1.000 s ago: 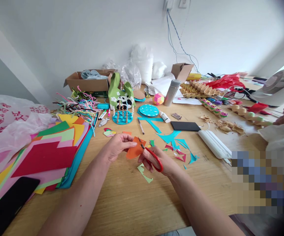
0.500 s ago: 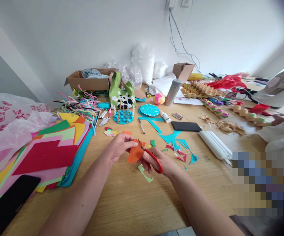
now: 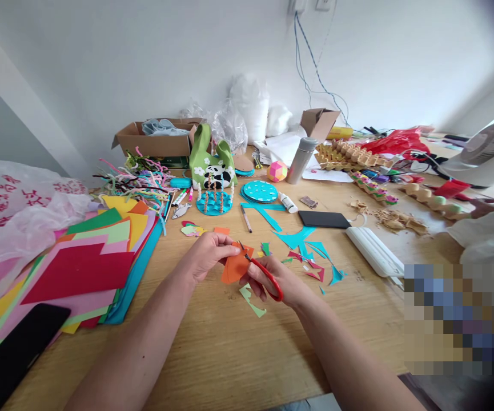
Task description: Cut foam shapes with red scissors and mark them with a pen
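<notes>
Between the thumb and fingers of my left hand point(image 3: 207, 255) is a piece of orange paper point(image 3: 235, 270), held above the table. My right hand point(image 3: 281, 279) is closed around the red handles of a pair of scissors point(image 3: 272, 276). Their dark blades point up and left, slightly parted, at the orange paper. Just below my hands lies a pale green paper scrap point(image 3: 252, 302). Another bit of orange paper point(image 3: 221, 231) rests behind my left hand. Small red scraps point(image 3: 315, 272) and blue offcuts point(image 3: 298, 238) are scattered beyond my right hand.
Coloured paper sheets point(image 3: 79, 274) are stacked at the left, with a black phone point(image 3: 19, 354) on their near corner. Farther back stand a blue base with twisted posts point(image 3: 215, 202), a green panda bag point(image 3: 212, 162) and a grey bottle point(image 3: 302, 161). A white power strip point(image 3: 375, 251) lies right.
The fingers of my right hand have shifted very slightly on the scissors. My left hand and the orange paper stay almost in the same place.
</notes>
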### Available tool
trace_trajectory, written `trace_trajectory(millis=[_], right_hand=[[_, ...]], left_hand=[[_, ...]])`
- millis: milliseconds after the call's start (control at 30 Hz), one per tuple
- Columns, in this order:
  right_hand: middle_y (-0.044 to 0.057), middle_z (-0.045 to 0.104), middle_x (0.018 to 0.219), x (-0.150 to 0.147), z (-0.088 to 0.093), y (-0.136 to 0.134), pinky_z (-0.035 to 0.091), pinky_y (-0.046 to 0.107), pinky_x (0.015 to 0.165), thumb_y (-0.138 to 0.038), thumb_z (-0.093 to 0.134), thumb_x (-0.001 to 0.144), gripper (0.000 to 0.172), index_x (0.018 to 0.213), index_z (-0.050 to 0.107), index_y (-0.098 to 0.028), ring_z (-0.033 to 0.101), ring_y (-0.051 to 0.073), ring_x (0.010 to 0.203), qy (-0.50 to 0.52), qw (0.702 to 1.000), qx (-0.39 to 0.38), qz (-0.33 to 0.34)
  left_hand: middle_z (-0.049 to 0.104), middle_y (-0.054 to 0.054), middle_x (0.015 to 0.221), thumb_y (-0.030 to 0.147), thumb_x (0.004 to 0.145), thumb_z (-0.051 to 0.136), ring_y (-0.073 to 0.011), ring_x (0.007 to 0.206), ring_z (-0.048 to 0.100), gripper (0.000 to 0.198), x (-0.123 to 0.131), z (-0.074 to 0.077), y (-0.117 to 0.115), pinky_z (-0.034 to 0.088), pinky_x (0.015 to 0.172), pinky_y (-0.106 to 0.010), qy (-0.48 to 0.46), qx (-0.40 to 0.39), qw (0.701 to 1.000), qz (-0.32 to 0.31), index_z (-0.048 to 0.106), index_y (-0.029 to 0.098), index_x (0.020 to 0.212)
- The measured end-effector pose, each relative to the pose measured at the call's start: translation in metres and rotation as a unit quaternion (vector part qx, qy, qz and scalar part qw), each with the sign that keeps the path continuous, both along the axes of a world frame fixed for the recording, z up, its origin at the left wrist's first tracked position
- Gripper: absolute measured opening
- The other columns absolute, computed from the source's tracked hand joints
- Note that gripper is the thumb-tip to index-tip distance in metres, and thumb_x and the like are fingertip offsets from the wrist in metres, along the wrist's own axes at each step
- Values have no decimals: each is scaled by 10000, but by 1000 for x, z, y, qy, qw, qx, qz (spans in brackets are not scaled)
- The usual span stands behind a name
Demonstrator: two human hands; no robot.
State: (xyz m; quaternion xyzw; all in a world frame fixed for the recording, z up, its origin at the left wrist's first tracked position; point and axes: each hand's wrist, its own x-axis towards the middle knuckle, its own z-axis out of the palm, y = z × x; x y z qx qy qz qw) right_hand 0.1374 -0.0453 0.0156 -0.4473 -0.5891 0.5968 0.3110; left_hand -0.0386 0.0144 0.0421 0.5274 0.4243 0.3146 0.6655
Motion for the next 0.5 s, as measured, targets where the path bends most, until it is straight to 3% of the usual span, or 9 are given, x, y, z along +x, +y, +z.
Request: trace_trajectory(millis=[500], right_hand=[[-35, 488, 409, 0, 0, 0, 272, 172, 335, -729, 587, 713, 617, 699, 623, -113, 400, 54, 314, 8, 1000, -26, -10]], left_hand=[[657, -32, 662, 289, 573, 761, -119, 605, 566, 236, -1, 0, 1, 439, 615, -253, -3, -14, 1000, -10, 688, 101, 696]])
